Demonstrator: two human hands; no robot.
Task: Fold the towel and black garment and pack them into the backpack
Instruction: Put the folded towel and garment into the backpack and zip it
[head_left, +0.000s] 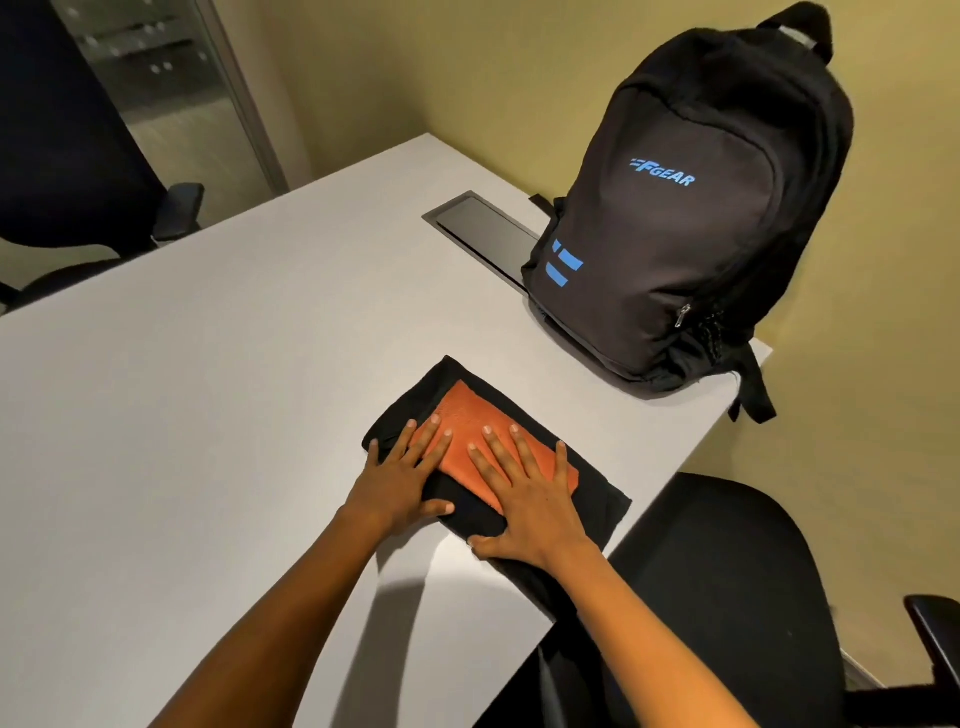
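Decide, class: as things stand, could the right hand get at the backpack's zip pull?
Probably yes. The right hand lies flat on the towel, holding nothing, and only bare table lies between it and the zip pull, which faces the person.

Folded orange towel (480, 415) laid flat on top of folded black garment (597, 499), both stacked near the table's right edge, black backpack (691, 208) with blue F GEAR lettering stood upright beyond them, zipped closed, well apart from the stack
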